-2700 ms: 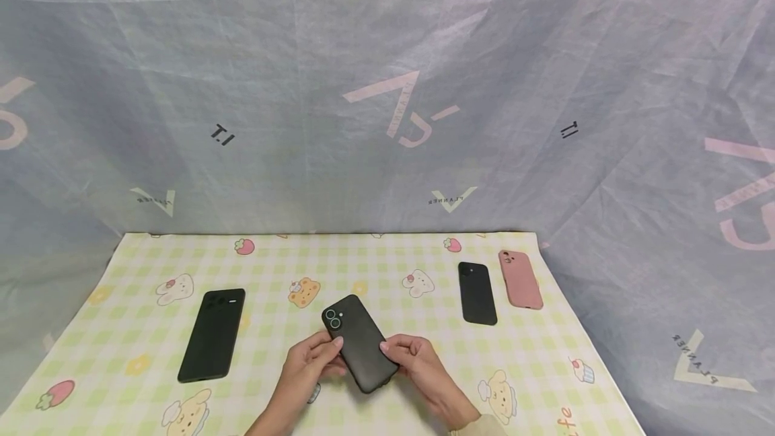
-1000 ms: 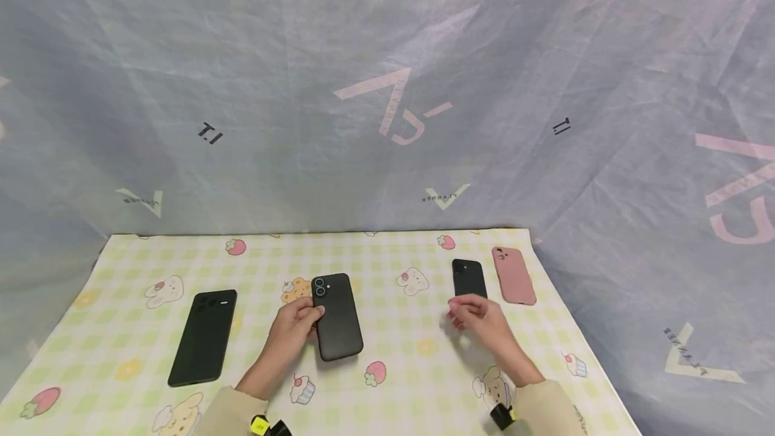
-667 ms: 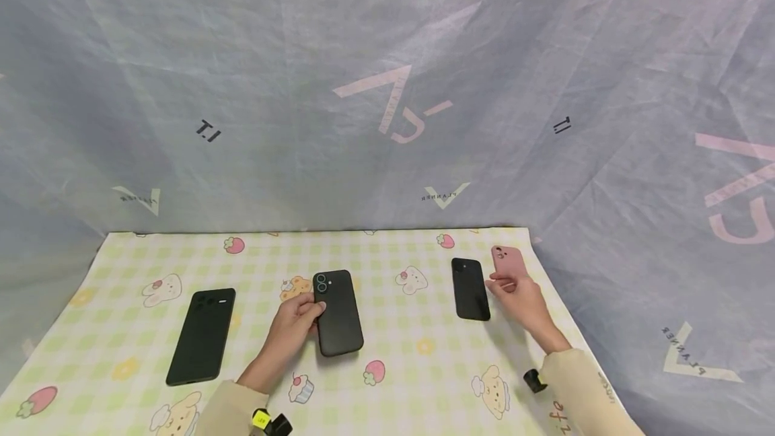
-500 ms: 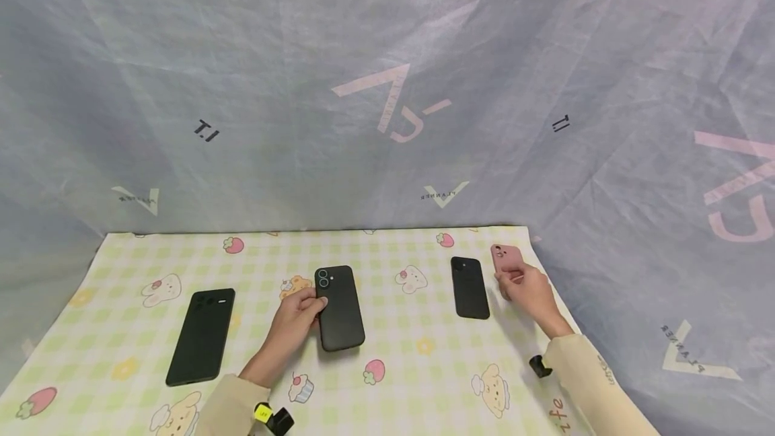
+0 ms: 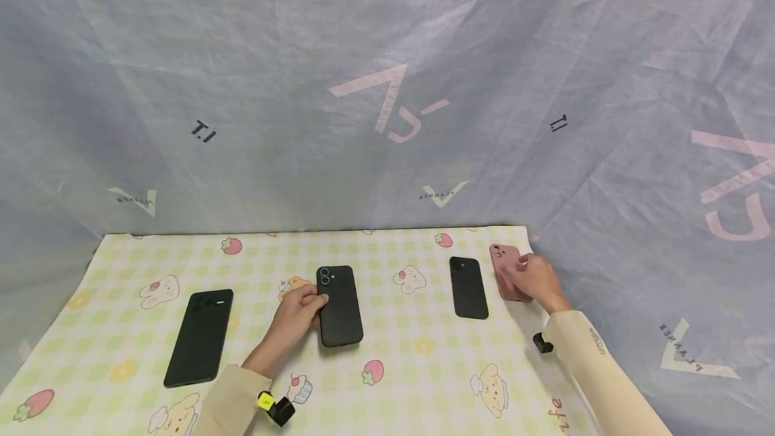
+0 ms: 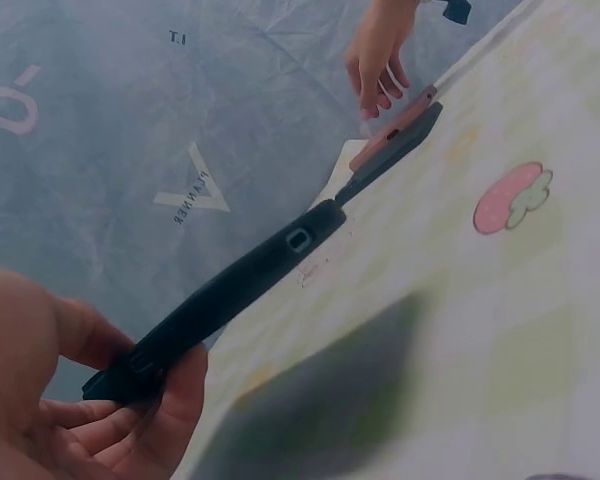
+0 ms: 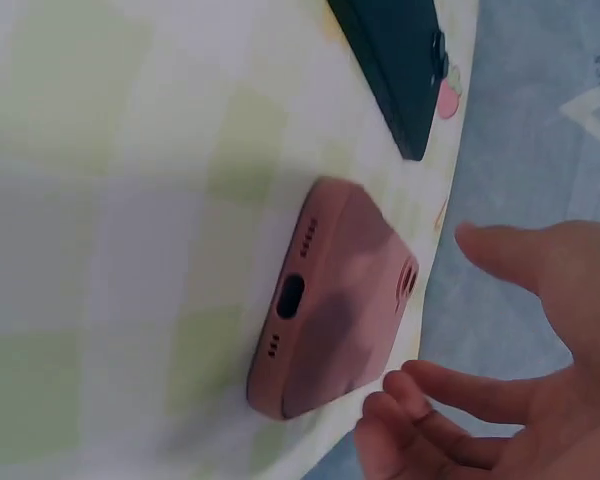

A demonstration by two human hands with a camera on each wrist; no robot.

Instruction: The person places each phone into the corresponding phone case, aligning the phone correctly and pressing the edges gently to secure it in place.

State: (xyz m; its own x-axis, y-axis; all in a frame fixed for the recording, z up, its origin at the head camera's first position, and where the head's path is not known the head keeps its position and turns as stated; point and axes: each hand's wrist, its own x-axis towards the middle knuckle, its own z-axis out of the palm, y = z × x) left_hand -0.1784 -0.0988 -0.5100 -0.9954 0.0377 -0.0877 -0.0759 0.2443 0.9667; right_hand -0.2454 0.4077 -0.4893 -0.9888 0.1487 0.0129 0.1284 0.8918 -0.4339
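Observation:
In the head view my left hand [image 5: 297, 315] holds a black phone [image 5: 341, 306] by its left edge, thumb on the back and fingers beneath. Two ringed lenses face up. The left wrist view shows this phone [image 6: 220, 290] edge-on, tilted above the cloth and its shadow. On the far right my right hand [image 5: 537, 281] hovers over a pink phone case [image 5: 507, 274] lying with its camera cutouts up. In the right wrist view the thumb and fingers of that hand [image 7: 540, 360] are spread apart beside the pink case [image 7: 350, 290]; whether a fingertip touches it, I cannot tell.
A smaller black phone [image 5: 469, 288] lies just left of the pink case. At the left of the table lies a larger dark phone [image 5: 200, 338]. The checked tablecloth [image 5: 399, 395] ends at a grey fabric curtain [image 5: 272, 120] behind and on the right.
Both hands gripped the black phone at first; the right hand has let go and moved right, past the smaller phone, to the pink case. The left hand still holds the black phone.

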